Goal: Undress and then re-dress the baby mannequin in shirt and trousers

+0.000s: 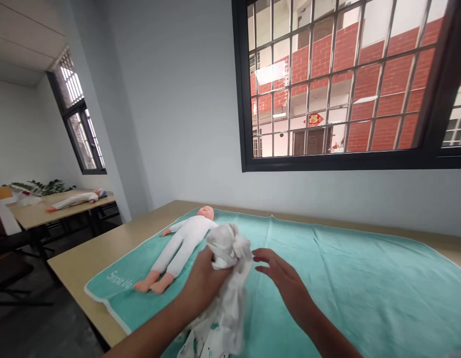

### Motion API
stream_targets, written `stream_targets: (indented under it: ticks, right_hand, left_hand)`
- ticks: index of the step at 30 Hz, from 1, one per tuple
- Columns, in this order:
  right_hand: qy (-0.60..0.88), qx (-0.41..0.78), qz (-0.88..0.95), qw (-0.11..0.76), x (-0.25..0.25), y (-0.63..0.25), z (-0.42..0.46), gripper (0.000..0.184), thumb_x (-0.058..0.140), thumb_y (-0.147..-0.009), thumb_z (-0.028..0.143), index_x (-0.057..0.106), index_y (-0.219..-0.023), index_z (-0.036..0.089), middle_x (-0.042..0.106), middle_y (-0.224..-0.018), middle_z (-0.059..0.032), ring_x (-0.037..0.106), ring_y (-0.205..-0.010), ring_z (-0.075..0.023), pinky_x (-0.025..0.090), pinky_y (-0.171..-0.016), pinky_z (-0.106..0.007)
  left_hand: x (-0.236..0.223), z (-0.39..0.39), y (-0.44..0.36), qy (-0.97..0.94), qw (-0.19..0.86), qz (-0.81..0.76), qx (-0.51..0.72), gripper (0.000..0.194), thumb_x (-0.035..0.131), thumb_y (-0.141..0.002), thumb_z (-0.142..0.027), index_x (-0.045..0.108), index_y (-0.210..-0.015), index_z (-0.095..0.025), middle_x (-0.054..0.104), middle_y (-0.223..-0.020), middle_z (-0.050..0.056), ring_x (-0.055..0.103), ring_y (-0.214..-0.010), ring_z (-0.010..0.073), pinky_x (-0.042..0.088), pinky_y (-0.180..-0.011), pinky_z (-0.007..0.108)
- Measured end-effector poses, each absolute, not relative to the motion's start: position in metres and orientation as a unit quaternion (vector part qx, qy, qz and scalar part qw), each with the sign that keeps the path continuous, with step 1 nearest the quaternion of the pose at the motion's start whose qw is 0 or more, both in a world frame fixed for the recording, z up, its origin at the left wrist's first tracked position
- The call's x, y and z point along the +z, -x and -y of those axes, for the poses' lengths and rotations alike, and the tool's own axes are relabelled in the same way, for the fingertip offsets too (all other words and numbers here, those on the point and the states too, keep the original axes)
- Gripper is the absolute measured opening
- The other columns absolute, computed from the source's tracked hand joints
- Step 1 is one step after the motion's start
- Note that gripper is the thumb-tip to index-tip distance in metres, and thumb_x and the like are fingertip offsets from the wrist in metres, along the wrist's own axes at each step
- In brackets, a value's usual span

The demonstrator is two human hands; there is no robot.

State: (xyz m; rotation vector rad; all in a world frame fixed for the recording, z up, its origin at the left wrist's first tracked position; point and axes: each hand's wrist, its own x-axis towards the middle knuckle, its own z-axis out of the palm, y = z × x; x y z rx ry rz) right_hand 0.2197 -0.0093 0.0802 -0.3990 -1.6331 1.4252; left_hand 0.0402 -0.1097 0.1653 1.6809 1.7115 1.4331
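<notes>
Gripping the cloth (230, 243), your left hand (206, 278) has its fingers closed round the bundle just under the top. The fabric is white, thin-looking and crumpled: a rounded, knotted wad rises above your grip, and loose folds hang down below it towards you, blurred along the right side. Near the bottom edge of the view, the folds carry small teal and dark marks.

Your right hand (284, 276) is held just to the right of the wad, fingers parted and slightly curled, their tips pointing at it. You cannot tell whether the foremost fingertip touches the fabric.

Beneath both hands spreads a teal towel (320, 278), soft and matt, with shallow creases, a pale edging and white lettering at its near left corner. It covers much of the pale, smooth table (140, 231). Left of the cloth, a doll (189, 231) lies face up on the towel, its head towards the wall (185, 99); the white body looks padded, while the head and bare feet look smooth and moulded.

On the far table (32, 216) at left, a clear bag (28, 199) sits near a second doll (77, 200); the bag's contents are too blurred to tell.
</notes>
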Motion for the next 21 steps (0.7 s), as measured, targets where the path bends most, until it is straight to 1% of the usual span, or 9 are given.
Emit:
stream_targets:
  ticks: [2, 5, 7, 8, 10, 11, 14, 17, 21]
  right_hand:
    - [0.251, 0.555, 0.651, 0.453, 0.055, -0.22, -0.008, 0.041, 0.044, -0.09, 0.056, 0.065, -0.106, 0.025, 0.061, -0.118, -0.0081, 0.057, -0.108, -0.0266, 0.047, -0.092, -0.041]
    - [0.368, 0.516, 0.649, 0.421, 0.007, -0.223, -0.034, 0.042, 0.052, -0.081, 0.059, 0.066, -0.095, 0.022, 0.066, -0.104, -0.008, 0.062, -0.097, -0.0285, 0.05, -0.084, -0.042]
    - [0.411, 0.482, 0.661, 0.402, -0.019, -0.226, -0.047, 0.04, 0.054, -0.078, 0.059, 0.065, -0.091, 0.022, 0.068, -0.094, -0.0066, 0.064, -0.091, -0.0281, 0.05, -0.081, -0.04]
    - [0.421, 0.471, 0.667, 0.394, -0.028, -0.227, -0.05, 0.04, 0.054, -0.078, 0.059, 0.064, -0.091, 0.023, 0.068, -0.091, -0.0059, 0.064, -0.089, -0.0276, 0.05, -0.079, -0.039]
    - [0.428, 0.452, 0.685, 0.379, -0.035, -0.229, -0.053, 0.038, 0.052, -0.078, 0.057, 0.064, -0.091, 0.024, 0.069, -0.089, -0.0046, 0.065, -0.085, -0.0265, 0.05, -0.075, -0.037]
    - [0.428, 0.442, 0.695, 0.371, -0.034, -0.229, -0.053, 0.036, 0.052, -0.078, 0.056, 0.064, -0.091, 0.024, 0.069, -0.088, -0.0041, 0.065, -0.083, -0.026, 0.049, -0.074, -0.037]
    - [0.428, 0.411, 0.721, 0.357, -0.029, -0.229, -0.049, 0.031, 0.052, -0.078, 0.053, 0.065, -0.087, 0.025, 0.07, -0.084, -0.0032, 0.064, -0.079, -0.0253, 0.048, -0.072, -0.037]
    - [0.425, 0.403, 0.724, 0.365, -0.027, -0.228, -0.047, 0.03, 0.053, -0.076, 0.052, 0.065, -0.084, 0.026, 0.071, -0.082, -0.0031, 0.065, -0.079, -0.0264, 0.048, -0.073, -0.037]
    - [0.416, 0.403, 0.729, 0.366, -0.034, -0.229, -0.05, 0.03, 0.054, -0.074, 0.051, 0.067, -0.084, 0.025, 0.072, -0.086, -0.004, 0.066, -0.084, -0.0276, 0.049, -0.077, -0.038]
  left_hand:
    - [0.164, 0.117, -0.021, -0.588, 0.037, -0.645, 0.487, 0.02, 0.058, -0.08, -0.037, 0.064, -0.088, -0.02, 0.068, -0.085, 0.003, 0.062, -0.082, 0.0245, 0.051, -0.071, 0.033]
    - [0.141, 0.125, -0.001, -0.65, -0.077, -0.656, 0.375, 0.028, 0.052, -0.083, -0.032, 0.064, -0.108, -0.026, 0.067, -0.106, 0.006, 0.061, -0.097, 0.0263, 0.049, -0.082, 0.036]
    - [0.112, 0.13, 0.002, -0.694, -0.053, -0.673, 0.249, 0.047, 0.059, -0.079, -0.033, 0.056, -0.126, -0.032, 0.059, -0.129, 0.007, 0.052, -0.119, 0.0317, 0.041, -0.099, 0.047]
    - [0.095, 0.132, 0.001, -0.705, -0.022, -0.686, 0.179, 0.063, 0.068, -0.072, -0.038, 0.051, -0.132, -0.034, 0.05, -0.14, 0.007, 0.041, -0.13, 0.0367, 0.031, -0.107, 0.055]
    - [0.063, 0.136, -0.001, -0.7, 0.057, -0.708, 0.067, 0.102, 0.079, -0.055, -0.051, 0.033, -0.145, -0.035, 0.03, -0.154, 0.008, 0.02, -0.14, 0.0452, 0.009, -0.11, 0.069]
    - [0.05, 0.137, -0.001, -0.694, 0.084, -0.714, 0.041, 0.112, 0.079, -0.052, -0.052, 0.025, -0.148, -0.035, 0.022, -0.157, 0.008, 0.015, -0.142, 0.0453, 0.007, -0.109, 0.07]
    - [0.024, 0.139, -0.001, -0.667, 0.095, -0.737, 0.042, 0.11, 0.075, -0.057, -0.041, 0.017, -0.15, -0.036, 0.02, -0.158, 0.007, 0.019, -0.142, 0.0402, 0.02, -0.11, 0.062]
    - [0.015, 0.138, 0.002, -0.663, 0.059, -0.743, 0.069, 0.1, 0.067, -0.059, -0.026, 0.023, -0.149, -0.035, 0.031, -0.154, 0.008, 0.03, -0.138, 0.0359, 0.031, -0.109, 0.051]
    - [0.018, 0.139, 0.006, -0.677, 0.032, -0.731, 0.077, 0.089, 0.06, -0.063, -0.017, 0.031, -0.145, -0.036, 0.041, -0.147, 0.007, 0.043, -0.128, 0.032, 0.042, -0.1, 0.044]
